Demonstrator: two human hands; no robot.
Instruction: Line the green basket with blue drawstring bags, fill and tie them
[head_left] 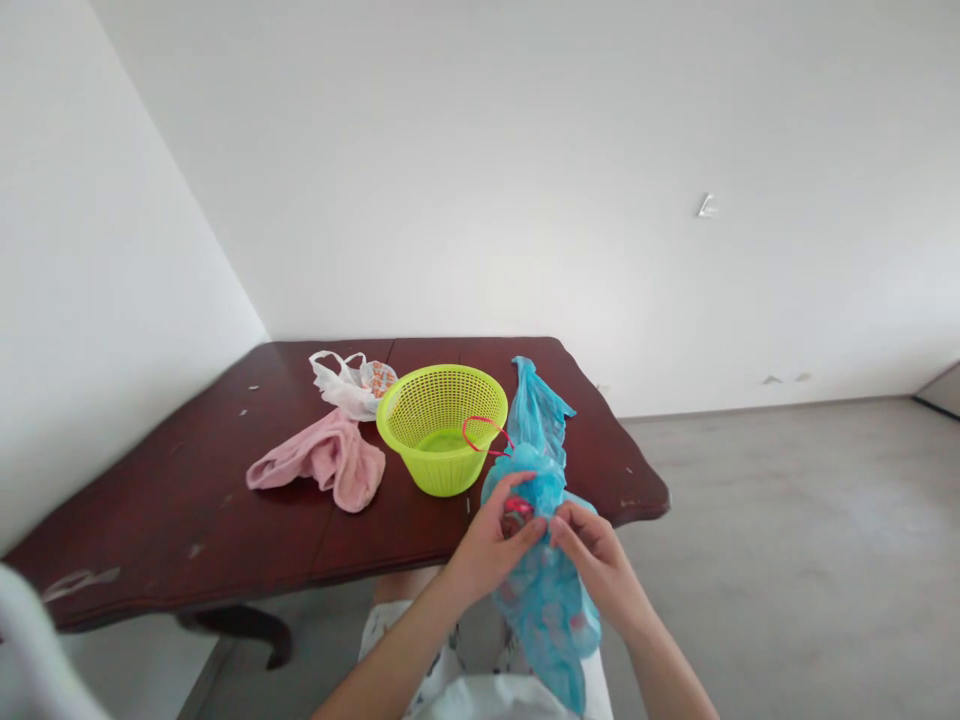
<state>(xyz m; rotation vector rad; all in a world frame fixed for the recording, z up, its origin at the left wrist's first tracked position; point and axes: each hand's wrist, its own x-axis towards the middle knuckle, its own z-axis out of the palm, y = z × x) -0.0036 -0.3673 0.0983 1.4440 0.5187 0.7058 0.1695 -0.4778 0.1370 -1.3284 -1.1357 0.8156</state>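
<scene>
A crumpled blue plastic bag [547, 625] hangs over the table's front edge and down across my lap. It is see-through in places, with pale and reddish shapes showing in it. My left hand [499, 540] grips the gathered part of the bag, its thumb towards the right hand. Close by on the right, my right hand [592, 555] pinches the blue plastic between thumb and fingers. A shiny red-pink piece [517, 506] shows by the left fingers. Above it, a thin pink loop [466, 432] sticks out over the basket's rim. More blue plastic [540, 405] lies behind; whether it joins cannot be told.
A yellow-green perforated basket [442, 478] stands upright on the dark red wooden table [225, 540]. Left of it lie a pink cloth [322, 460] and a white plastic bag [352, 390] with orange print. White walls border the table behind and at left.
</scene>
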